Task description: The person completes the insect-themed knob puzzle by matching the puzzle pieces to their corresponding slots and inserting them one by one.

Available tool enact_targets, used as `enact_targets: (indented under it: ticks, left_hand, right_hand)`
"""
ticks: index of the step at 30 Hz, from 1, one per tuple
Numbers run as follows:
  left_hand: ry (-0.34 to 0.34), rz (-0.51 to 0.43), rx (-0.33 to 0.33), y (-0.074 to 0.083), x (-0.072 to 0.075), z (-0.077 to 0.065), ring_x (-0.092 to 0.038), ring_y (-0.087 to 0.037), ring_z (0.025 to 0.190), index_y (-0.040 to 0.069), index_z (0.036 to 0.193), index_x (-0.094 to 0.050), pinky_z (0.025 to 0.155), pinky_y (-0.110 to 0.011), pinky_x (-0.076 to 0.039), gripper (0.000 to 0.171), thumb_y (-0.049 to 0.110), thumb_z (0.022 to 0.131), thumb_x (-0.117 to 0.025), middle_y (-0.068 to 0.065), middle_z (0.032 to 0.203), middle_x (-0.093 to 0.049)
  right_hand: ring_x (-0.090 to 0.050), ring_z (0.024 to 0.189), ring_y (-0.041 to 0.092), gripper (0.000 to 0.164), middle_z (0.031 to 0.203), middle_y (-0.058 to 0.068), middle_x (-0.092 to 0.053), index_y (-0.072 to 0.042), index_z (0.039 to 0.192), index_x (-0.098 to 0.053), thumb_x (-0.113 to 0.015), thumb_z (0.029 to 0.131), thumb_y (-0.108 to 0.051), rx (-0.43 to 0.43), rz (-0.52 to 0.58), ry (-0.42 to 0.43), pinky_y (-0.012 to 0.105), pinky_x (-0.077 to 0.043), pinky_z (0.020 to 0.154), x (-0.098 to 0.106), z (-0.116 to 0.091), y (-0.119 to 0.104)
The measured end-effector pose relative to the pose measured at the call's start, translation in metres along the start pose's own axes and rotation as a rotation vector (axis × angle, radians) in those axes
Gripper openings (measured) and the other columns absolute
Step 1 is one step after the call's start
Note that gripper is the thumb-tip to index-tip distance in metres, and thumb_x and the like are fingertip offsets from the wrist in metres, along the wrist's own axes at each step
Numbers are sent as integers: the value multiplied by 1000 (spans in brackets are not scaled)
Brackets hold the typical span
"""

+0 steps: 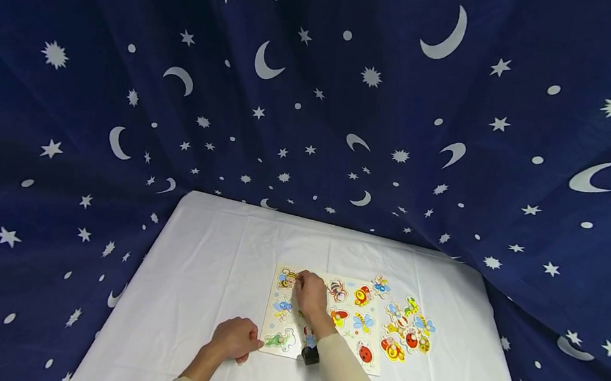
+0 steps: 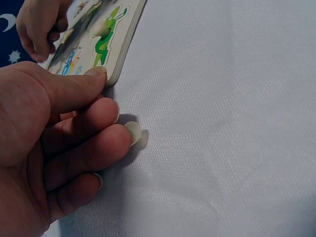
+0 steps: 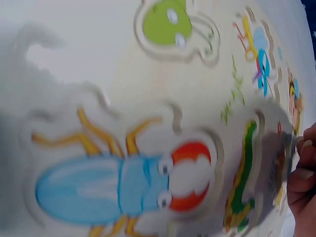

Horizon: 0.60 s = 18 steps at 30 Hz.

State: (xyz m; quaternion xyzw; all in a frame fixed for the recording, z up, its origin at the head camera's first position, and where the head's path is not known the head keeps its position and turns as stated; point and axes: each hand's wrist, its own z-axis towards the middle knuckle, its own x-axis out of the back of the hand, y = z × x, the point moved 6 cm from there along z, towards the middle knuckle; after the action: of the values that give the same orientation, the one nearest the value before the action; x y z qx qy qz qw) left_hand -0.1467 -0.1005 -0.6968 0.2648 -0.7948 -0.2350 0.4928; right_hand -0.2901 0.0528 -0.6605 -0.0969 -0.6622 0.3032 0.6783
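A flat puzzle board (image 1: 319, 360) with pictures of insects lies on the white-covered table. My left hand (image 1: 234, 337) is at its near left corner, where the thumb (image 2: 81, 89) and index finger pinch the edge; the other fingers curl by the cloth. Beside that corner is a green grasshopper picture (image 2: 103, 47). My right hand (image 1: 312, 293) reaches over the board's top row, fingers bent, with the fingertips right beside the bee (image 1: 287, 278). I cannot tell whether they pinch a piece. A blue stag beetle (image 3: 103, 182) sits in a cut-out under the right wrist.
Several loose insect pieces, among them a ladybird (image 1: 411, 339) and a red and yellow butterfly (image 1: 393, 350), lie heaped right of the board. One blue-winged piece (image 1: 381, 286) overlaps the board's far right corner. A dark blue curtain (image 1: 318, 90) with stars and moons surrounds the table (image 1: 200, 254).
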Motion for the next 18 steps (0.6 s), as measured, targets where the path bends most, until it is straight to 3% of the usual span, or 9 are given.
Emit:
enact_targets:
  ticks: [9, 18]
  left_hand:
    - [0, -3, -5, 2, 2, -1, -51, -10, 34, 19, 60, -52, 44, -28, -32, 35, 32, 85, -72, 7, 39, -53]
    - [-10, -1, 8, 1, 2, 0, -51, -10, 34, 19, 60, -53, 44, -27, -32, 34, 33, 85, -71, 7, 40, -54]
  right_hand:
    - [-61, 64, 16, 5, 77, 5, -67, -7, 91, -68, -64, 91, -9, -80, 61, 61, 31, -47, 58, 21, 4, 30]
    - [-61, 66, 17, 6, 77, 5, -66, -9, 87, -67, -64, 91, -11, -161, 14, 71, 33, -48, 59, 35, 3, 59]
